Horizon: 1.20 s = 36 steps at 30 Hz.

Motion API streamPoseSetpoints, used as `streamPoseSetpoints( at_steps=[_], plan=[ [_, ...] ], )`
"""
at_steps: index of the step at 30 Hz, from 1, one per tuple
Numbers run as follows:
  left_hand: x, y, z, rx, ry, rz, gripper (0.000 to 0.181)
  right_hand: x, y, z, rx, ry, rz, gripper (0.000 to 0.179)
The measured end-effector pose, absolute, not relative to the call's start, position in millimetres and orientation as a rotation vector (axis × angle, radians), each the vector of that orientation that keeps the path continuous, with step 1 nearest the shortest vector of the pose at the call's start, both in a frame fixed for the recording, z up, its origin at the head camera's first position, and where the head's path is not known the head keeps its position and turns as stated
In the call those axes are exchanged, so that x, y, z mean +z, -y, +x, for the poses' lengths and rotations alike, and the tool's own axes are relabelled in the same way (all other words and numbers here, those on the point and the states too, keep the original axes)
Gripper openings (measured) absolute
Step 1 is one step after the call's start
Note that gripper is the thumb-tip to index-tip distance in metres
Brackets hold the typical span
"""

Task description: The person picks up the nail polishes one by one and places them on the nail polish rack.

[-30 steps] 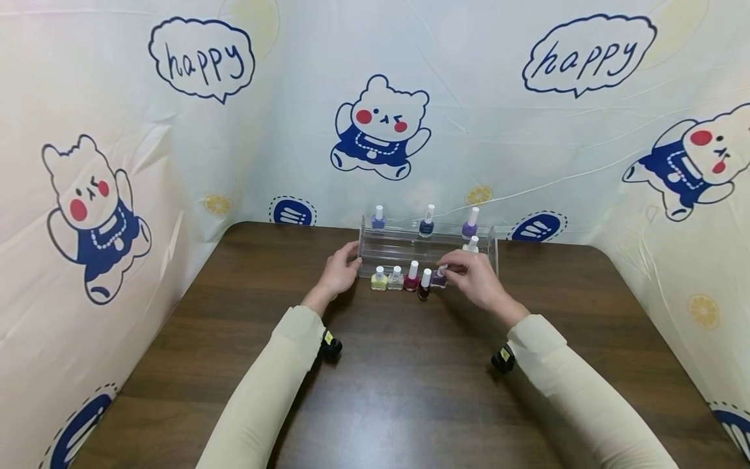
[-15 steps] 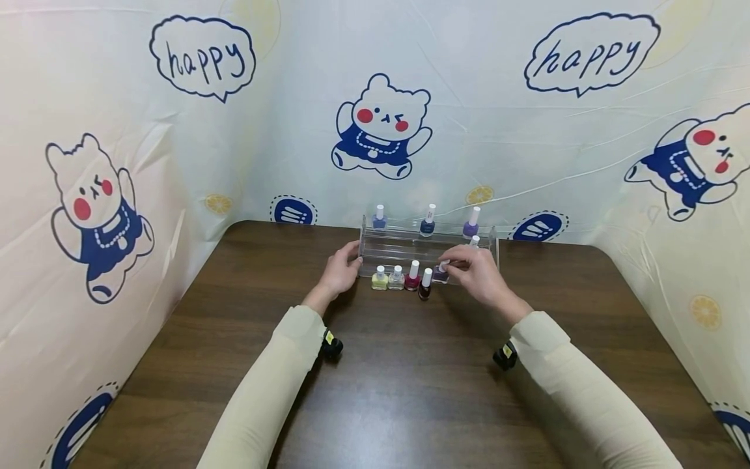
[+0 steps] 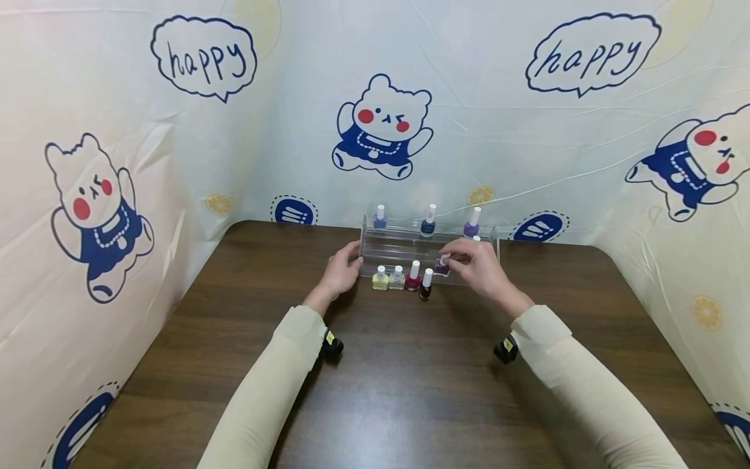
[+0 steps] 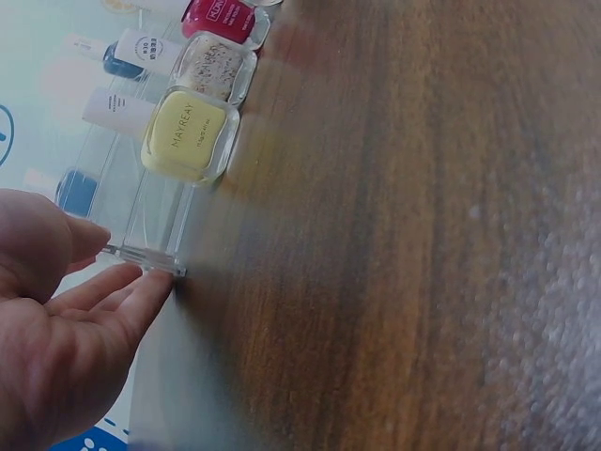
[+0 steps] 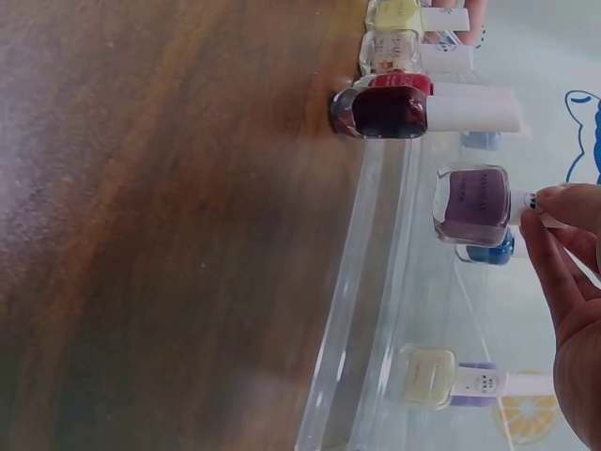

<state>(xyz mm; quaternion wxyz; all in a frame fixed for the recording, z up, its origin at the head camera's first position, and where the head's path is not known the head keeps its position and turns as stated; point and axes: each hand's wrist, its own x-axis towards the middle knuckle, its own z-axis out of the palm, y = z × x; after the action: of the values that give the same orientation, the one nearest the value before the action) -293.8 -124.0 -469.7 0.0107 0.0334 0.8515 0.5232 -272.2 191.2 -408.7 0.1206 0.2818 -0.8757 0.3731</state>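
In the head view my right hand (image 3: 477, 267) pinches the white cap of a dusky purple nail polish bottle (image 5: 474, 205), held off the table in front of the clear stepped rack (image 3: 398, 251). My left hand (image 3: 341, 270) grips the rack's left end panel (image 4: 146, 258), thumb on one side and fingers on the other. In front of the rack stand yellow (image 3: 380, 280), clear-speckled (image 3: 396, 280), crimson (image 3: 413, 280) and dark red (image 3: 425, 290) nail polish bottles. A pale bottle (image 5: 430, 378) sits on the rack, mostly behind my right hand in the head view.
Along the rack's top step stand a light blue bottle (image 3: 380, 220), a dark blue bottle (image 3: 428, 226) and a violet bottle (image 3: 471, 228). A printed curtain (image 3: 281, 143) hangs close behind the brown table (image 3: 387, 391).
My right hand has raised the dusky purple nail polish bottle from beside the front row, up and slightly back toward the rack. The left hand stays at the rack's end.
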Motion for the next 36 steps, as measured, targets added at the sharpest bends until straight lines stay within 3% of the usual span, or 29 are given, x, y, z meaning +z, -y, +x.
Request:
streamPoseSetpoints(
  at_steps=[36],
  plan=[
    [-466.0,124.0,-290.8,1.615,-2.683,0.125,0.049,-389.9,-177.8,-294.9,1.056,2.536,0.757,0.017]
  ],
)
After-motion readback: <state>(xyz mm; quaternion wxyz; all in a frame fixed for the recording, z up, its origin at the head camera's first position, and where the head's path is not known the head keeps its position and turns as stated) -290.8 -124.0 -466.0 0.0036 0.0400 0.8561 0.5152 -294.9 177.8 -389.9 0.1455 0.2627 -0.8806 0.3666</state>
